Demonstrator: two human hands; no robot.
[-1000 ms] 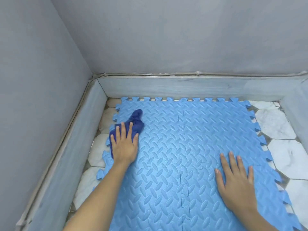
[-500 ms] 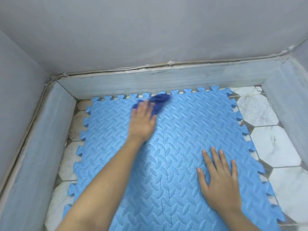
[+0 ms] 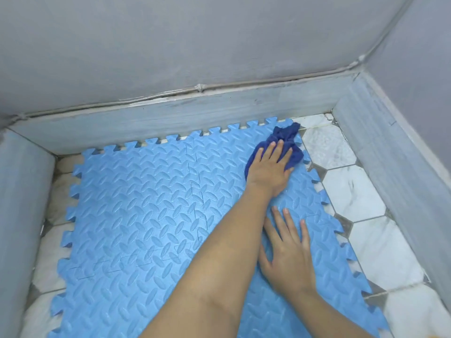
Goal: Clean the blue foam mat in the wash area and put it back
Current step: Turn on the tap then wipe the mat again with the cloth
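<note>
I note the blue foam mat (image 3: pixel 146 215) lying flat on the floor tiles (image 3: pixel 353 191), filling the centre and left of the frame, its far edge just beside the low grey wall (image 3: pixel 170 118). The left hand (image 3: pixel 271 167) presses a dark blue cloth (image 3: pixel 289 140) with straight fingers at the mat's upper-right corner, and the right hand (image 3: pixel 288 252) lies spread flat at lower right, so neither is grasping. I judge the mat light, soft and floppy, its joined pieces liable to part at the seams, so it is best lifted by a toothed edge with both hands.

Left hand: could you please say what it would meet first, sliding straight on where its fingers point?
Likely the grey skirting beyond the foam mat's far edge, pushing the blue cloth ahead.
</note>
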